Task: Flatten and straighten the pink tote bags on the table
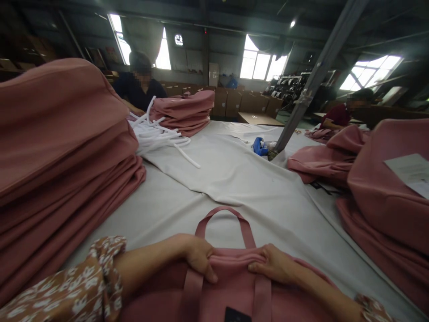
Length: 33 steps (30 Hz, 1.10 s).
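A pink fabric tote bag point(228, 290) lies in front of me, with a dark label point(236, 315) on its face. One strap handle point(225, 209) arches up beyond its top edge, and two straps run down the near side. My left hand point(198, 256) grips the top edge at the left, thumb on the near side. At the right of the same edge, my right hand point(273, 264) is closed on the fabric. Between the hands the edge looks folded and bunched. The bag's lower part is cut off by the frame.
A tall stack of pink bags point(67, 147) stands left; more pink bags point(385, 188) lie right with a paper sheet on top. White tubes point(161, 134) lie near another pink pile point(184, 109). A slanted post point(311, 85) rises from the white-covered table point(221, 170). Two people work beyond.
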{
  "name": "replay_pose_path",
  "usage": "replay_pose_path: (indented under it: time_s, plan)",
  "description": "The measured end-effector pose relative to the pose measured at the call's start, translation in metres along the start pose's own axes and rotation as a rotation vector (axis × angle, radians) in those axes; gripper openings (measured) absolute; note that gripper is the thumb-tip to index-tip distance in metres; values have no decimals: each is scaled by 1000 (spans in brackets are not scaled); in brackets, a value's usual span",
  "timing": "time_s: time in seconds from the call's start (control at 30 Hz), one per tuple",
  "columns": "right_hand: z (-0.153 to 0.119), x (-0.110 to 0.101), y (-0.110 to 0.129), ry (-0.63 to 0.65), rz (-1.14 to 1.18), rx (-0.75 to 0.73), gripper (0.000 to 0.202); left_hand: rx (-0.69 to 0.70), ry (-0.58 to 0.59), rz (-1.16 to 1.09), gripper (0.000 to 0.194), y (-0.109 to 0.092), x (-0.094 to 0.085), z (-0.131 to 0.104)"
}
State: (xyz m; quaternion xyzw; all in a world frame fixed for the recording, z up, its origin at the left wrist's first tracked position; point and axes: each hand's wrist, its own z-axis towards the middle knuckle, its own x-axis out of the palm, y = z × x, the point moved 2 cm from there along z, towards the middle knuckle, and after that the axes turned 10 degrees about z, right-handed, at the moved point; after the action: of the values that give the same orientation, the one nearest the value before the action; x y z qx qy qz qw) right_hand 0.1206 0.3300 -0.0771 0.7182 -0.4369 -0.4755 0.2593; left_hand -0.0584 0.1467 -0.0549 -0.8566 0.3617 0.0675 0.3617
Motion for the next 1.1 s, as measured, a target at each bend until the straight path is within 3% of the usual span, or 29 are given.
replay_pose_path:
  time_s: [0.17, 0.27, 0.33, 0.4, 0.57, 0.67, 0.83, 0.93, 1.0, 1.1]
  plan:
    - [-20, -10, -5, 62, -37, 104, 35, -20, 105, -84, 45, 20, -7, 2]
    - [-24, -8, -13, -143, -291, 76, 37, -17, 64, -54, 46, 31, -5, 10]
    - [-15, -4, -25, -303, -460, 72, 36, -50, -24, 10, 47, 38, -1, 18]
    - [-2, 1, -39, -367, -516, 102, 33, -95, -152, 85, 52, 42, 6, 23]
    - [17, 7, -54, -388, -673, 76, 32, -136, -686, 459, 55, 36, 17, 19]
    - [17, 7, -49, -446, -862, -74, 32, -71, -720, 490, 58, 26, 16, 25]
    - [27, -12, -18, -591, -815, -486, 29, -77, -455, 373, 75, 6, 14, 32]
    - [47, -30, 23, -590, -733, -601, 37, -113, -514, 325, 67, -20, 18, 9]
    - [62, -36, 55, -481, -716, -575, 48, -145, -541, 357, 58, -43, 23, -13]
    - [72, -27, 87, -136, -698, -490, 56, -137, -444, 500, 33, -75, 37, -41]
